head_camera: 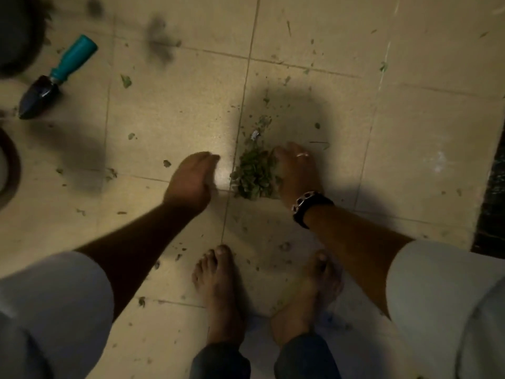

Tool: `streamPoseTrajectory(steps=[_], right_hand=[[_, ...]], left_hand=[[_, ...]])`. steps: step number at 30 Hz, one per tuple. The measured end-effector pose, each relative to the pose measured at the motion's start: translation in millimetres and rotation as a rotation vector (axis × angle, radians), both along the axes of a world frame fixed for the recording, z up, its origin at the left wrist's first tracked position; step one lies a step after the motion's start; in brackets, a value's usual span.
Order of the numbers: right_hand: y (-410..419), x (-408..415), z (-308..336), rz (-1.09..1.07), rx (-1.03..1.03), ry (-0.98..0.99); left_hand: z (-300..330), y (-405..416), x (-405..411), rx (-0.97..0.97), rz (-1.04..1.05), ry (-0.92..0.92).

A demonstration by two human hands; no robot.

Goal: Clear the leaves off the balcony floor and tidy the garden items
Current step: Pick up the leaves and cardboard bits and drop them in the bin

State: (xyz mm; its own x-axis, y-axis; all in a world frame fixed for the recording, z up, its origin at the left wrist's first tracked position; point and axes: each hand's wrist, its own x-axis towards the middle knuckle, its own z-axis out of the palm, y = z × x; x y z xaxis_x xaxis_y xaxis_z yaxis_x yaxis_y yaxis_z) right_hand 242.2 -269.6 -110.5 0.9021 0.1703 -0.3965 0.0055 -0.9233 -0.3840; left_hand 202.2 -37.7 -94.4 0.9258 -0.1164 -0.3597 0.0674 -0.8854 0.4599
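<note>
A small heap of green leaves [254, 176] lies on the beige tiled floor [300, 50], just ahead of my bare feet. My right hand [293, 173], with a ring and a dark wrist strap, presses its straight fingers against the heap's right side. My left hand [192, 179] is down at the floor a little left of the heap, fingers straight and together, with a gap of bare tile between it and the leaves. Loose leaf scraps [126, 81] are scattered over the tiles around.
A garden trowel [54, 80] with a teal handle and dark blade lies on the floor at the upper left. A dark pot [16, 34] stands in the top left corner and a brown curved rim [13, 165] at the left edge. A dark strip [492, 201] borders the tiles on the right.
</note>
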Motion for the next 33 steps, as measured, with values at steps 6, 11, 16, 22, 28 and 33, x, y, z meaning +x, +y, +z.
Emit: streamPoseTrajectory(steps=[6, 11, 16, 22, 28, 33], right_hand=[[-73, 35, -17, -0.302, -0.318, 0.155], [-44, 35, -40, -0.076, -0.361, 0.155], [26, -34, -33, 0.286, -0.241, 0.102], [44, -58, -21, 0.264, 0.178, 0.035], [26, 39, -23, -0.008, -0.052, -0.075], [51, 55, -19, 0.203, -0.270, 0.106]], left_hand=[[-3, 105, -60, 0.413, 0.827, 0.452], [7, -48, -214, 0.155, 0.440, 0.287], [3, -69, -246, 0.284, 0.296, 0.241], [4, -47, -227, 0.010, 0.396, 0.383], [37, 46, -30, 0.053, 0.683, 0.134], [-27, 91, -45, 0.222, 0.383, 0.249]])
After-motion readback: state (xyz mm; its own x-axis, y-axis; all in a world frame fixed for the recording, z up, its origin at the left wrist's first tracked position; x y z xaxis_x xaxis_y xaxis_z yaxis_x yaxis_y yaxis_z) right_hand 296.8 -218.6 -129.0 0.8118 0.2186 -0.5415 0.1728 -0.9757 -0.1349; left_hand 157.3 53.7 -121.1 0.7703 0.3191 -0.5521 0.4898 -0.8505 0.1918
